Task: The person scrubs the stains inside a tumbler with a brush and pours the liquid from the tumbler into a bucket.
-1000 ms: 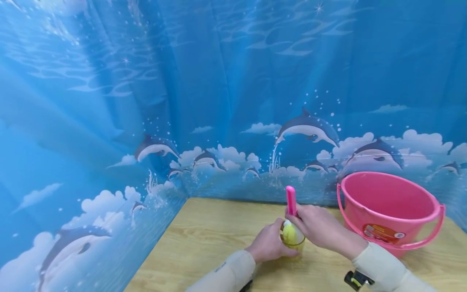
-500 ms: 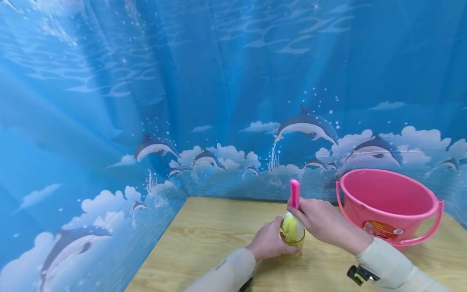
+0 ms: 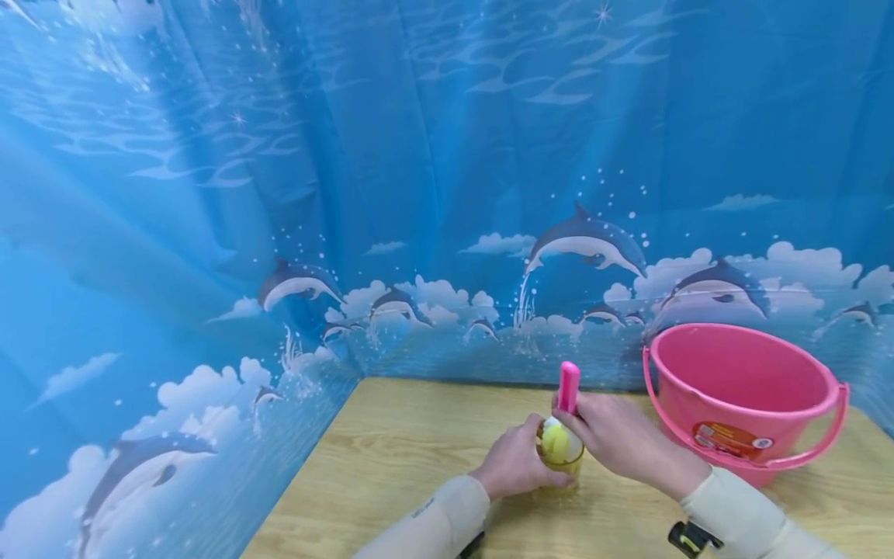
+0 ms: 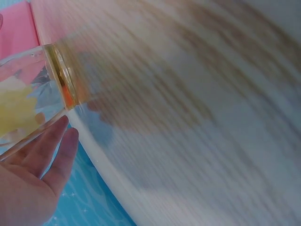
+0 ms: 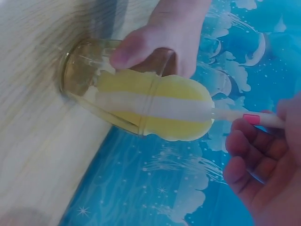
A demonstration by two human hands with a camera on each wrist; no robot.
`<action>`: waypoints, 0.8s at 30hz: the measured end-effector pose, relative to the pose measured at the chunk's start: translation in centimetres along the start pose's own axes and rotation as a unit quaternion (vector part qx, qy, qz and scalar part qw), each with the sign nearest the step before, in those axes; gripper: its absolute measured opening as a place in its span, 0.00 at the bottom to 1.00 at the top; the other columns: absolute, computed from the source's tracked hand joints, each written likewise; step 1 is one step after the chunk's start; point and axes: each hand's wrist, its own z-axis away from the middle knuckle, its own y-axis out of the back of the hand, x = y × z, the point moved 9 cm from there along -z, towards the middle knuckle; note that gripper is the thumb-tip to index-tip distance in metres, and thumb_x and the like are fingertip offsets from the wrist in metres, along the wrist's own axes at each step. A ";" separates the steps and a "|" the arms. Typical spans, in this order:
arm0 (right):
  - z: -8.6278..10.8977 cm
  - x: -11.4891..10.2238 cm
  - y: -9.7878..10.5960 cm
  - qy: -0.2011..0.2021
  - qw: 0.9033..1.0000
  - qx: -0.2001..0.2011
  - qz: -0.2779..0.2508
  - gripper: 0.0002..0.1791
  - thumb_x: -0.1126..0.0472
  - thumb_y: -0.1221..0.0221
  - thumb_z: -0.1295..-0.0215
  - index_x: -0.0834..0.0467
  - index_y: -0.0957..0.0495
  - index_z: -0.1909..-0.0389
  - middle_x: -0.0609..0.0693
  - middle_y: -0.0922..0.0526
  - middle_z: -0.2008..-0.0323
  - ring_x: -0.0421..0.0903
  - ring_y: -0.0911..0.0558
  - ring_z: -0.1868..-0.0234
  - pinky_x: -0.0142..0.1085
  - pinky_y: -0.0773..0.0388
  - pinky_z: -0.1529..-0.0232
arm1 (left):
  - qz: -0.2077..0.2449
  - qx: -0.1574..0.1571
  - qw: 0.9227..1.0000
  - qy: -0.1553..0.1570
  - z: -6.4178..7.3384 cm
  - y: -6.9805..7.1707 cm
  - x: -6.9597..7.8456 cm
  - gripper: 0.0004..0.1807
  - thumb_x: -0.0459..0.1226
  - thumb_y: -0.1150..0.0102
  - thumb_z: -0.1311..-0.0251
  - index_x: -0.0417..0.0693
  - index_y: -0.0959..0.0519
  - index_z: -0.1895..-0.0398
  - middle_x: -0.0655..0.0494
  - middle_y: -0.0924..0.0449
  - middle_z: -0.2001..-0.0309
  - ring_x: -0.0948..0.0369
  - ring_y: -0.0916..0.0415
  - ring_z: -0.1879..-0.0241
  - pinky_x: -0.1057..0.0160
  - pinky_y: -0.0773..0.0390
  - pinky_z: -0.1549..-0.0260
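Note:
A cup brush with a pink handle (image 3: 569, 387) stands nearly upright in a clear drinking glass (image 5: 82, 77). My left hand (image 3: 513, 462) grips the glass around its side, thumb toward me in the head view. Its base seems to rest on or close above the table. My right hand (image 3: 618, 435) holds the brush by the handle, above the rim. The yellow and white sponge head (image 5: 186, 89) sits partly inside the glass and partly out of it. In the left wrist view, fingers (image 4: 47, 146) of my left hand lie along the glass wall.
A pink bucket (image 3: 754, 435) with its handle hanging down at the front stands on the right of the wooden table (image 3: 391, 442). A blue curtain (image 3: 433, 155) printed with dolphins closes off the back and left side.
The right hand first drew the brush up a little, then pushed it back down, deeper into the glass. The left hand and the glass have stayed in place.

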 end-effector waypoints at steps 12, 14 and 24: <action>0.0 -0.9 1.0 0.025 0.999 0.016 -0.015 0.07 0.53 0.44 0.25 0.49 0.18 0.55 0.35 0.25 0.77 0.32 0.35 0.82 0.28 0.31 0.79 | -0.002 0.008 1.000 0.007 0.1 0.1 0.0 0.42 0.58 0.18 0.65 0.62 0.29 0.45 0.71 0.23 0.62 0.71 0.26 0.64 0.64 0.22 0.61; 0.0 -1.3 1.3 0.038 0.999 0.025 -0.012 0.07 0.54 0.44 0.25 0.49 0.18 0.54 0.35 0.27 0.77 0.31 0.36 0.83 0.28 0.31 0.80 | 0.002 0.010 1.000 0.007 0.0 0.1 -0.1 0.42 0.57 0.17 0.65 0.62 0.29 0.45 0.71 0.23 0.62 0.70 0.26 0.65 0.64 0.22 0.62; 0.5 -2.1 1.1 0.103 0.993 0.048 0.028 0.03 0.59 0.39 0.29 0.48 0.20 0.58 0.36 0.22 0.74 0.27 0.31 0.79 0.25 0.26 0.73 | -0.011 0.008 1.000 0.002 0.0 0.1 0.2 0.42 0.57 0.17 0.65 0.61 0.30 0.45 0.69 0.22 0.62 0.71 0.26 0.65 0.66 0.23 0.62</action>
